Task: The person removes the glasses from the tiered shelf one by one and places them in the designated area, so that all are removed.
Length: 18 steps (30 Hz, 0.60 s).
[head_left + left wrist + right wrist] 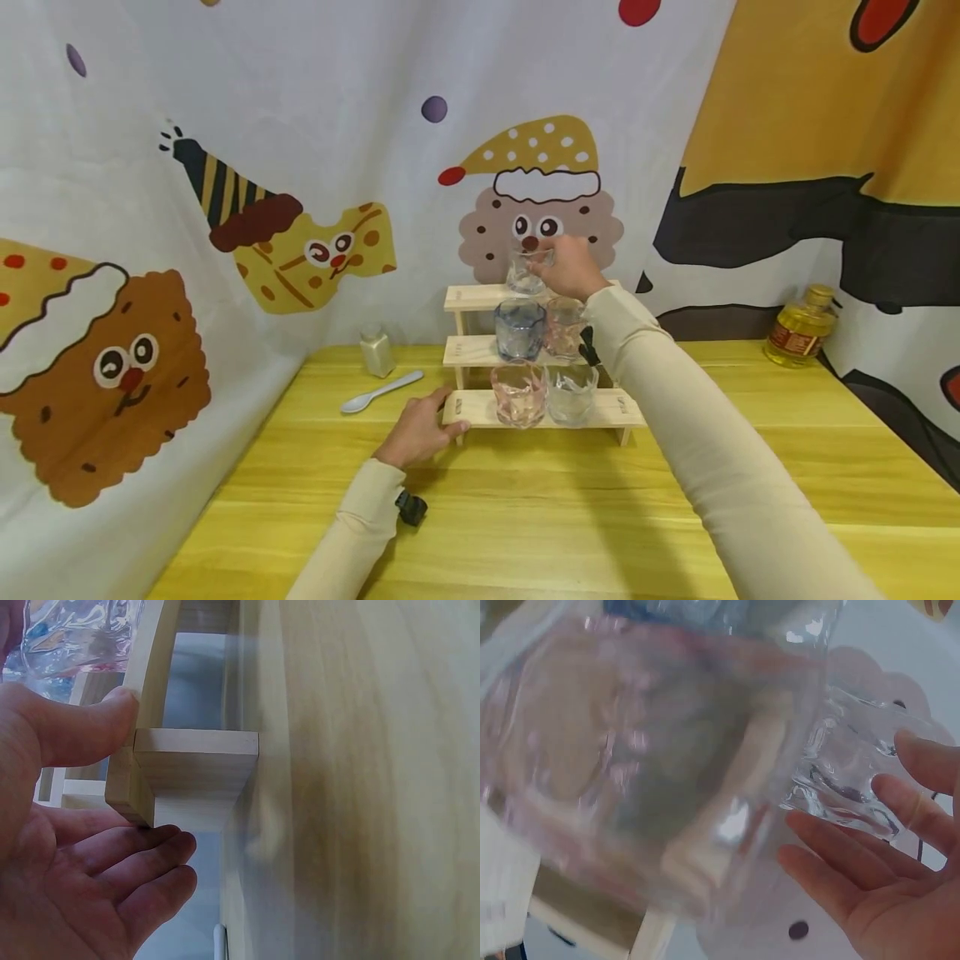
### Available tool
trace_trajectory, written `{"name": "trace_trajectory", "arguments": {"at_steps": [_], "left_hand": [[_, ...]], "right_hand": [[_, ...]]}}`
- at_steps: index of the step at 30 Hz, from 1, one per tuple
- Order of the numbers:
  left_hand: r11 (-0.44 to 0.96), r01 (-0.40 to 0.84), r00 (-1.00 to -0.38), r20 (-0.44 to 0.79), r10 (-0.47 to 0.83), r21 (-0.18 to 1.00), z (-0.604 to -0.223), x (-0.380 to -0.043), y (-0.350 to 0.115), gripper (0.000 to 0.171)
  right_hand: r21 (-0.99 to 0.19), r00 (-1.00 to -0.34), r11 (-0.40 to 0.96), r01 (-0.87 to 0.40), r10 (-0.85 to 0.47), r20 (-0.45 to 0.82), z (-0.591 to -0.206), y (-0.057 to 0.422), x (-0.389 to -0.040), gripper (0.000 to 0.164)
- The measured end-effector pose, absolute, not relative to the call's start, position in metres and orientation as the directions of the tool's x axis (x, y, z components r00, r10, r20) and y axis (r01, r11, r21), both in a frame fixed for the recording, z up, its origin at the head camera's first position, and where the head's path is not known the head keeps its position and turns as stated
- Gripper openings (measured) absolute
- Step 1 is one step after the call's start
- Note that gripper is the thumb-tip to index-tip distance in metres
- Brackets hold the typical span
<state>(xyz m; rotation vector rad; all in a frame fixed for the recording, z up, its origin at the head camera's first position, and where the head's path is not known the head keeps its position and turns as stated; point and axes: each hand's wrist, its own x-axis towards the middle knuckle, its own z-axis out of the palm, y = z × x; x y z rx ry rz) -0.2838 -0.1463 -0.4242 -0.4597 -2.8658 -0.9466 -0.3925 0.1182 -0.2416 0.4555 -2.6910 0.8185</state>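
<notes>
A three-tiered wooden stand (476, 407) carries several faceted glasses. My left hand (417, 430) grips the left end of its lowest board; in the left wrist view the thumb (90, 727) lies on the board and the fingers are round its end. On the top tier, my right hand (566, 265) holds a clear glass (523, 279) by its right side, fingertips on its wall in the right wrist view. The middle tier bears a blue glass (519, 332) and a pink glass (562, 325), partly hidden by the right wrist. Below stand a pink glass (517, 398) and a clear glass (572, 396).
A small jar of pale contents (377, 354) and a white spoon (382, 392) are left of the stand on the wooden table (525, 533). An oil bottle (801, 329) stands at the back right. A printed cloth (337, 125) hangs close behind the stand.
</notes>
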Motion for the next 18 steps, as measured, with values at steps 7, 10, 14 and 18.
{"name": "trace_trajectory", "arguments": {"at_steps": [7, 10, 14, 18], "left_hand": [[0.767, 0.28, -0.96, 0.154, 0.235, 0.578, -0.422, -0.283, -0.146, 0.069], [0.766, 0.287, -0.958, 0.154, 0.244, 0.575, -0.421, -0.281, -0.146, 0.069], [0.761, 0.294, -0.955, 0.156, 0.251, 0.578, -0.421, -0.28, -0.146, 0.068], [0.754, 0.294, -0.955, 0.152, 0.254, 0.588, -0.423, -0.28, -0.145, 0.067]], "right_hand": [[-0.443, -0.893, 0.814, -0.375, -0.19, 0.407, -0.239, 0.145, -0.392, 0.025], [-0.419, -0.886, 0.828, -0.373, -0.184, 0.425, -0.24, 0.16, -0.39, 0.024], [-0.411, -0.888, 0.836, -0.364, -0.179, 0.423, -0.241, 0.18, -0.384, 0.024], [-0.397, -0.897, 0.852, -0.341, -0.168, 0.41, -0.242, 0.202, -0.377, 0.027]]}}
